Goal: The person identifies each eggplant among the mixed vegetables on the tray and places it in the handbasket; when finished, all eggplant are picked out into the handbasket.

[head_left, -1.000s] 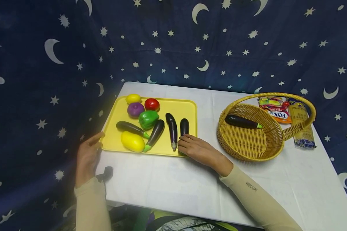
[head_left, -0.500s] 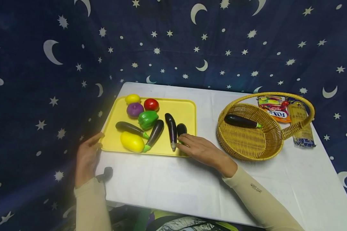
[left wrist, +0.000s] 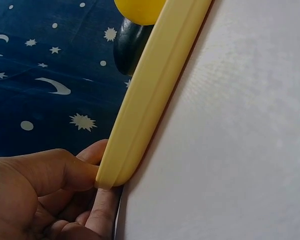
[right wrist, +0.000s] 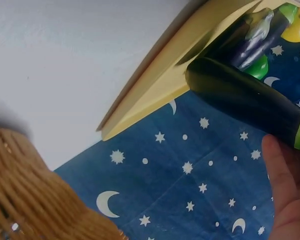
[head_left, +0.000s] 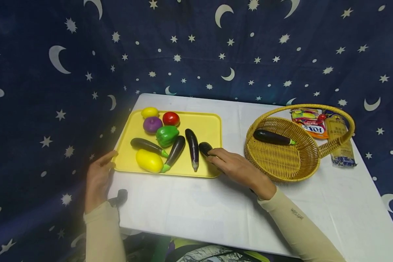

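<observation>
My right hand (head_left: 237, 169) holds a dark eggplant (head_left: 205, 148) by its green-capped end over the right part of the yellow tray (head_left: 209, 125). In the right wrist view this eggplant (right wrist: 240, 97) slants above the tray edge, with a finger against its underside. My left hand (head_left: 99, 176) pinches the tray's near left corner; the left wrist view puts the thumb on the rim (left wrist: 139, 110) and a finger beneath. On the tray lie a slim eggplant (head_left: 192, 149), two more eggplants (head_left: 175, 153), a green bell pepper (head_left: 167, 135) and a yellow oval fruit (head_left: 149, 161).
A wicker basket (head_left: 249, 149) with a tall handle stands right of the tray, with one eggplant (head_left: 272, 137) inside. Behind it lie a FOX candy bag (head_left: 311, 125) and a golden packet (head_left: 338, 140). A lemon, a purple vegetable (head_left: 152, 124) and a tomato (head_left: 171, 119) fill the tray's far left.
My right hand has taken hold of the eggplant at the tray's right side and drawn it up and rightward, tilting it. My left hand has stayed at the tray corner.
</observation>
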### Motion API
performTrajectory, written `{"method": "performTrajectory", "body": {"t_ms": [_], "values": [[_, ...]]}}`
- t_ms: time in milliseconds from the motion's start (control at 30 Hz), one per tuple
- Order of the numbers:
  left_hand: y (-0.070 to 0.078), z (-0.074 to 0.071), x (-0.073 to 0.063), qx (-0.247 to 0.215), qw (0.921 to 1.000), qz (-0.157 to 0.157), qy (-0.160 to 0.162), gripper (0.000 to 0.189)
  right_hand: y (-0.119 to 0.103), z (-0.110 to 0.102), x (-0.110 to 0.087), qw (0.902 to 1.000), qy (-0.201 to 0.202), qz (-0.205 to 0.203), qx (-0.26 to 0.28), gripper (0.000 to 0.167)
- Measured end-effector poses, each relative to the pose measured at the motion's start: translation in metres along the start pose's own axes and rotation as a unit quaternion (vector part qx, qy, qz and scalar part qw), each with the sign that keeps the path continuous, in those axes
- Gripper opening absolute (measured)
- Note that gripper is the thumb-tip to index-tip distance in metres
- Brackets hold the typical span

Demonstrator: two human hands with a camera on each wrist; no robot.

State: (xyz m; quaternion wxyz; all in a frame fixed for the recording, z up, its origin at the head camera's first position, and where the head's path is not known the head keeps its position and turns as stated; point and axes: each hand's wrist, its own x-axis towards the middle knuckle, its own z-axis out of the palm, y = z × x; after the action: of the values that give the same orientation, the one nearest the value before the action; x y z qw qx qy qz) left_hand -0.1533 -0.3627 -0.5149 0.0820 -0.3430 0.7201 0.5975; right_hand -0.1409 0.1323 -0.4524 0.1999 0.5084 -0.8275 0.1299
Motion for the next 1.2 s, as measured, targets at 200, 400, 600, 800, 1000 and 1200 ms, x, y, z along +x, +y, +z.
{"method": "performTrajectory", "body": {"t_ms": [200,400,600,800,1000,1200], "values": [[0.000,0.001,0.001,-0.005,1.0000,0.002,0.008,0.057,0.003,-0.007,-0.002,0.9998,0.011,0.017,0.005,0.025],[0.000,0.002,0.003,0.005,0.9998,-0.008,0.018,0.056,0.005,-0.013,-0.006,0.9986,0.037,0.023,0.031,0.025],[-0.002,0.000,0.003,0.009,0.9999,0.002,0.012,0.053,0.007,-0.017,-0.008,0.9968,0.063,0.022,0.045,0.025],[-0.004,0.000,0.002,0.013,0.9998,0.012,0.007,0.052,0.009,-0.020,-0.010,0.9956,0.078,0.021,0.048,0.028],[-0.005,0.001,0.000,-0.037,0.9988,0.029,-0.016,0.048,0.010,-0.024,-0.012,0.9930,0.107,0.016,0.049,0.025],[-0.004,0.000,-0.004,-0.023,0.9991,0.024,-0.025,0.052,0.008,-0.032,-0.012,0.9886,0.128,0.032,0.074,0.026]]}}
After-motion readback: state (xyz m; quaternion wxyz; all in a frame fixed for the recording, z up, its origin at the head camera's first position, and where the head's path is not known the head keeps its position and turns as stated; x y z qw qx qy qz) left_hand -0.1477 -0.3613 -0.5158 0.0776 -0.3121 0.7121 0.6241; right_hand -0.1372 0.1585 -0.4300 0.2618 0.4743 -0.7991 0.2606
